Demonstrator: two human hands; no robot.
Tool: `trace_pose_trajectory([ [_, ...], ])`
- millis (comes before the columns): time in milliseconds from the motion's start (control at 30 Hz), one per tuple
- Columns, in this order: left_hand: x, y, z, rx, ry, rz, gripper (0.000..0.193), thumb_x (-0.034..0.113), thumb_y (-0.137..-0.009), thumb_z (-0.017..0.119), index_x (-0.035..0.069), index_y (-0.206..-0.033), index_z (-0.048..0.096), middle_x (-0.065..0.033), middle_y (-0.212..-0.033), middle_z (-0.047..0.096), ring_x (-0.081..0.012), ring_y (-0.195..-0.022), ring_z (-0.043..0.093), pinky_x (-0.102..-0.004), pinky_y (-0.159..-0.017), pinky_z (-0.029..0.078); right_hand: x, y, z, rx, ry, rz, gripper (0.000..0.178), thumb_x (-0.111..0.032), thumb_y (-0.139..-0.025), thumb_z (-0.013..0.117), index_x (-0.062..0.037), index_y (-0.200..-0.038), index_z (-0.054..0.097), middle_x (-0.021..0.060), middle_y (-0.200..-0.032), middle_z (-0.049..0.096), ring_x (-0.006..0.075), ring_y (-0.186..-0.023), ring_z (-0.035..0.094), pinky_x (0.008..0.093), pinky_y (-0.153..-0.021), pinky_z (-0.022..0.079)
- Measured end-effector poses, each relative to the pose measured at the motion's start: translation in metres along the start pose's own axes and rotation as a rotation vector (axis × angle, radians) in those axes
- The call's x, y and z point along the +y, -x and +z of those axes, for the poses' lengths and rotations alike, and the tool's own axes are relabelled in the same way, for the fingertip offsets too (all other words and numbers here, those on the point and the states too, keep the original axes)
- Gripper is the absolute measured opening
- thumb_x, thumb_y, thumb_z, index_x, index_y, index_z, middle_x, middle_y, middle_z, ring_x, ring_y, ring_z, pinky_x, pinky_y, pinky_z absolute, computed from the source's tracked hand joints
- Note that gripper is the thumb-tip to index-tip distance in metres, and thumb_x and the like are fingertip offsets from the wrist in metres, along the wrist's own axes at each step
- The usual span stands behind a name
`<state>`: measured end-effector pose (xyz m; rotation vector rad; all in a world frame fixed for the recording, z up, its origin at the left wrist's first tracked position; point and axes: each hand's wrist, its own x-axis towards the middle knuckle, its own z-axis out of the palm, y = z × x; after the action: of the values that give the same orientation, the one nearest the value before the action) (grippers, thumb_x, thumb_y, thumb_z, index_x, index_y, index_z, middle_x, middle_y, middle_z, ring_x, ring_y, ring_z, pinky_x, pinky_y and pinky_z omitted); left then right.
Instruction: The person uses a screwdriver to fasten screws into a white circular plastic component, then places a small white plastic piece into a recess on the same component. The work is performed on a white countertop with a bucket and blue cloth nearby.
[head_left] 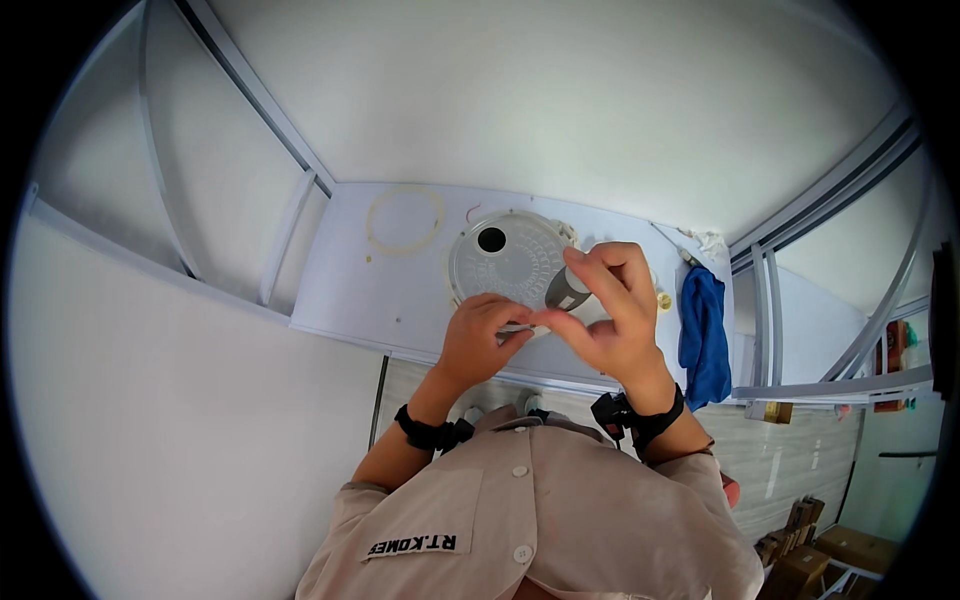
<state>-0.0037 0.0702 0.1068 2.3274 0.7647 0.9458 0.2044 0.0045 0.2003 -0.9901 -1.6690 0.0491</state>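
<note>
Right hand (626, 328) grips stubby grey cylinder (568, 290); left hand (476, 342) pinches something small. Pale disc (505, 272), black spot (491, 240) at 11 o'clock.

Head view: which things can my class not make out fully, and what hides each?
All in the head view:
Small piece: its kind; the left hand mostly covers it.
Grey object: its far end; the right hand hides it.
Disc: part of its near edge; the left hand covers it.
Shirt: cut off by the picture's lower edge.

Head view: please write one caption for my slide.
Left hand and right hand close together near a round disc, blue cloth at right.
</note>
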Motion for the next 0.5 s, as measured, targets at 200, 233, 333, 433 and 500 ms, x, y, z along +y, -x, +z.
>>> trace_pose_trajectory([
  [200, 0.002, -0.002, -0.002, -0.001, -0.017, 0.016, 0.024, 0.010, -0.078, 0.087, 0.009, -0.097, 0.073, -0.0028, -0.096, 0.080, -0.0272, -0.094, 0.073, -0.0420, -0.085, 0.055, -0.008, -0.006, 0.008, 0.031, -0.274, 0.037, 0.053, -0.013, -0.081, 0.090, -0.0061, -0.131, 0.075, 0.0148, -0.120, 0.062, 0.0271, -0.094, 0.065, 0.0356, -0.080, 0.056],
  [233, 0.002, -0.002, -0.002, 0.007, -0.016, 0.018, 0.024, 0.010, -0.078, 0.087, 0.009, -0.097, 0.073, -0.0028, -0.096, 0.080, -0.0272, -0.094, 0.073, -0.0419, -0.085, 0.055, -0.005, -0.004, 0.006, 0.003, -0.235, 0.015, 0.052, -0.013, -0.082, 0.090, -0.0062, -0.131, 0.075, 0.0150, -0.120, 0.062, 0.0278, -0.095, 0.065, 0.0359, -0.082, 0.056],
  [333, 0.002, -0.002, 0.000, 0.030, -0.015, 0.026, 0.023, 0.010, -0.078, 0.087, 0.009, -0.097, 0.073, -0.0028, -0.096, 0.080, -0.0270, -0.094, 0.073, -0.0419, -0.084, 0.055, 0.003, 0.003, -0.001, -0.022, -0.044, -0.079, 0.050, -0.011, -0.087, 0.086, -0.0063, -0.135, 0.073, 0.0160, -0.122, 0.062, 0.0302, -0.102, 0.068, 0.0367, -0.087, 0.057],
  [433, 0.003, -0.002, 0.000, 0.035, -0.015, 0.026, 0.023, 0.010, -0.078, 0.086, 0.009, -0.096, 0.073, -0.0028, -0.095, 0.080, -0.0271, -0.093, 0.073, -0.0418, -0.084, 0.055, 0.003, 0.002, 0.001, 0.010, -0.089, -0.090, 0.047, -0.011, -0.087, 0.086, -0.0058, -0.132, 0.074, 0.0152, -0.120, 0.064, 0.0299, -0.103, 0.069, 0.0354, -0.087, 0.058],
  [500, 0.001, 0.000, -0.001, 0.017, -0.012, 0.011, 0.022, 0.010, -0.079, 0.086, 0.009, -0.096, 0.073, -0.0030, -0.095, 0.079, -0.0272, -0.092, 0.073, -0.0418, -0.083, 0.055, -0.003, -0.007, 0.002, -0.020, -0.239, -0.059, 0.046, -0.011, -0.085, 0.088, -0.0056, -0.129, 0.075, 0.0142, -0.118, 0.064, 0.0290, -0.102, 0.069, 0.0340, -0.085, 0.058],
])
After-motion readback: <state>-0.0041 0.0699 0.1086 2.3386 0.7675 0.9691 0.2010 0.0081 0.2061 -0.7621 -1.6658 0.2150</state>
